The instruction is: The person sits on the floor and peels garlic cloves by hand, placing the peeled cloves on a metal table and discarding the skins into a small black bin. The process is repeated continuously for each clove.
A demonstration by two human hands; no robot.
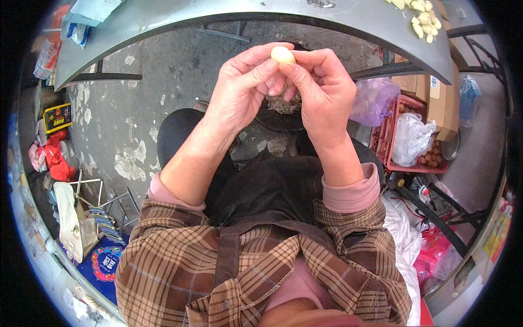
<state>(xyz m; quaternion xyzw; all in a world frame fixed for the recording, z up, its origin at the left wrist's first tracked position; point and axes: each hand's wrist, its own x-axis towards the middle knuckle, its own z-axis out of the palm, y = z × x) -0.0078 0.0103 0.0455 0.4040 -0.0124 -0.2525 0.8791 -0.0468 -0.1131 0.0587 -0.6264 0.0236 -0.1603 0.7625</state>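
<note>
Between the fingertips of both hands is a pale, peeled garlic clove (282, 54), held up over the lap. My left hand (249, 83) pinches it from one side with thumb and forefinger. From the other side, the thumb and forefinger of my right hand (322, 88) grip the same clove. Below and behind the hands, partly hidden, a dark container holds what looks like garlic or its skins (284, 104). Several peeled garlic cloves (425, 24) lie on the right part of the metal table (261, 9) ahead.
Right of the knees stand a pink plastic crate (416, 168) with eggs and a white bag, a purple plastic bag (374, 102) and cardboard boxes (443, 102). At left are a cream tote bag (73, 225), a red bag (58, 157) and a folding metal frame (100, 192).
</note>
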